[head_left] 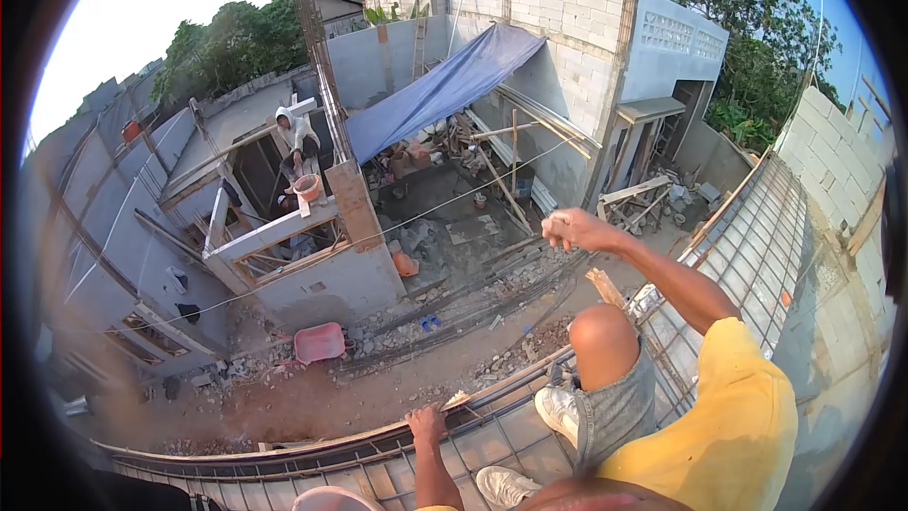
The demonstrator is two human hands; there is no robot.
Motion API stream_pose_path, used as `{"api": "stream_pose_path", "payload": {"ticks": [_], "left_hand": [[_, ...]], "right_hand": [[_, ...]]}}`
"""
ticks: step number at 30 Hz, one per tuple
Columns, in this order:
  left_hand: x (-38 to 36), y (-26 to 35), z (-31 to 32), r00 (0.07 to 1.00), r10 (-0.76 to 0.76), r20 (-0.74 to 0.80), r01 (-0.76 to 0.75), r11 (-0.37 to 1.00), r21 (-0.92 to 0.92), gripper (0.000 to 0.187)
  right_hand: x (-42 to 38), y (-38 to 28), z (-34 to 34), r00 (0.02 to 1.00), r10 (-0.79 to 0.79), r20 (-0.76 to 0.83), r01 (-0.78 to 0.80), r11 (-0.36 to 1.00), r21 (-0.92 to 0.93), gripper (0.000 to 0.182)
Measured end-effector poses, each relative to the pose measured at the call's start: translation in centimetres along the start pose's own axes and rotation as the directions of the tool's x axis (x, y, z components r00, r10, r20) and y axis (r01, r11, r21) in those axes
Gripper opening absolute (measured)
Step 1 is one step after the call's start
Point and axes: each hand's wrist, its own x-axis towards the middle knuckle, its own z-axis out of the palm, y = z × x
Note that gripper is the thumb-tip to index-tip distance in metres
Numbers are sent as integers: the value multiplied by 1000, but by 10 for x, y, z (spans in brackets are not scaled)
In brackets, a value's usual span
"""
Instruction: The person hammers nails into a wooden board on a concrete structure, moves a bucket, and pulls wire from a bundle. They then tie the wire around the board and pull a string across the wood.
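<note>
My right hand (570, 228) is raised at the centre right, its fingers curled closed; what it holds, if anything, is too small to tell. My left hand (426, 423) is low at the centre, fingers bent over the wooden edge board (364, 437) of the slab. Just right of it lies a splintered piece of wood (457, 401). Steel mesh (515, 432) covers the slab beneath my shoes. Another piece of wood (605, 288) sticks up beyond my bent knee. A thin line (445, 203) crosses the view below and left of my right hand.
Beyond the edge is a drop to a dirt strip with a red wheelbarrow tray (320, 343) and rubble. A person (299, 137) in a light hood sits on the opposite frame near an orange bucket (307, 187). A blue tarp (445, 95) hangs behind. Mesh continues right.
</note>
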Motion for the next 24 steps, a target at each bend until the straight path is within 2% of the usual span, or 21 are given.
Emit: {"api": "stream_pose_path", "payload": {"ticks": [1,2,3,4,7,10,12,14,15,17,18,20,22,24], "left_hand": [[-1,-1,-1,1000,2,-4,-2,1000,12,39],[2,-2,0,1000,1,-12,-1,1000,20,38],[4,-2,2,1000,-4,-19,5,1000,24,37],[2,-3,4,1000,-5,-13,6,1000,11,37],[1,0,-6,1000,-18,4,18,999,-28,38],[-3,4,-12,997,-48,58,49,999,-18,43],[-3,3,-5,1000,-26,8,26,999,-20,45],[-3,2,-3,999,-27,28,27,999,-26,48],[-4,0,0,999,-35,8,35,999,-10,49],[-1,1,5,999,-17,-30,18,999,30,51],[-1,2,3,1000,-21,-20,22,999,32,51],[-2,4,0,1000,-29,0,29,999,27,52],[-5,8,-3,998,-51,23,51,999,-6,52],[-5,8,-7,998,-56,30,56,998,-27,52]], "right_hand": [[26,-88,-31,987,-82,-136,115,959,258,54],[48,-161,-58,964,-224,-141,264,791,552,59],[55,-233,-74,906,-392,-160,382,594,708,59],[59,-291,-86,804,-563,-193,500,462,732,60],[49,-411,-74,622,-748,-233,491,140,860,65],[15,-465,-8,515,-846,-138,537,193,822,66],[-3,-475,36,486,-871,-69,536,235,811,45],[-27,-481,63,481,-876,45,462,297,836,35],[-26,-481,70,420,-896,144,380,318,869,33],[-25,-475,84,318,-944,86,497,244,833,33],[-26,-468,95,260,-964,-54,667,139,732,35],[-34,-456,93,315,-927,-206,775,126,619,40],[-39,-438,55,451,-869,-204,631,150,761,48],[-31,-433,48,455,-873,-176,563,129,816,52]]}}
